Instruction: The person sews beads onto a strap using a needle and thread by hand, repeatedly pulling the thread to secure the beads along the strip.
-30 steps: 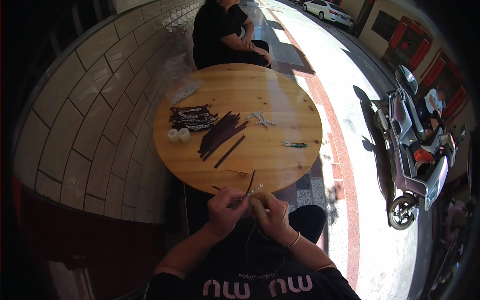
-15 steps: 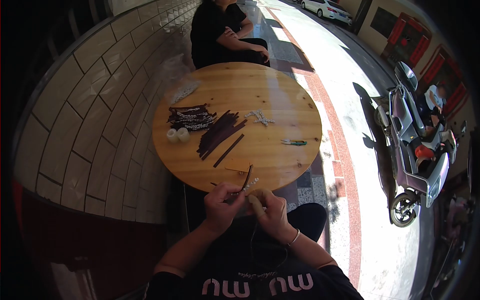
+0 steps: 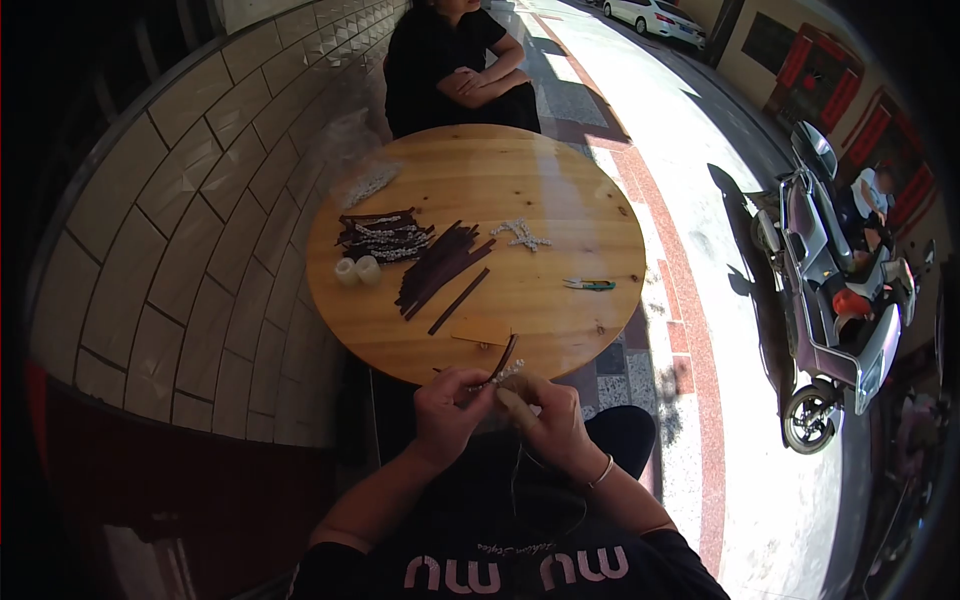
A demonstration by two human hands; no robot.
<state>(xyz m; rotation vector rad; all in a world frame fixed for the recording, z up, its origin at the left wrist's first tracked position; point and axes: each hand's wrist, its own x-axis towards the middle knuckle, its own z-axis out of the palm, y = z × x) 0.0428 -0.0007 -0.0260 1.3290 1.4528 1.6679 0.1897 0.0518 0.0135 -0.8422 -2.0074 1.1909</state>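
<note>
Just over the table's near edge, my left hand (image 3: 447,412) pinches a dark strip (image 3: 509,352), whose end sticks up past the fingers. A short row of whitish beads (image 3: 512,370) lies along the strip by my fingertips. My right hand (image 3: 552,418) is closed close beside the left, its fingertips at the strip. A thin thread (image 3: 515,485) hangs in a loop below the right hand. Any needle between the fingers is too small to make out. Thumb and fingertips of the right hand look pale, perhaps covered.
On the round wooden table (image 3: 570,180) lie dark strips (image 3: 440,270), beaded strips (image 3: 385,235), two white spools (image 3: 357,270), white bead strands (image 3: 520,235), green-handled thread snips (image 3: 590,285), an orange-tan card (image 3: 480,330) and a plastic bag of beads (image 3: 368,183). A person (image 3: 460,70) sits opposite.
Both hands have shifted slightly right with the strip, and the right hand's fingers have moved closer over the beads. The seated person across has folded their arms.
</note>
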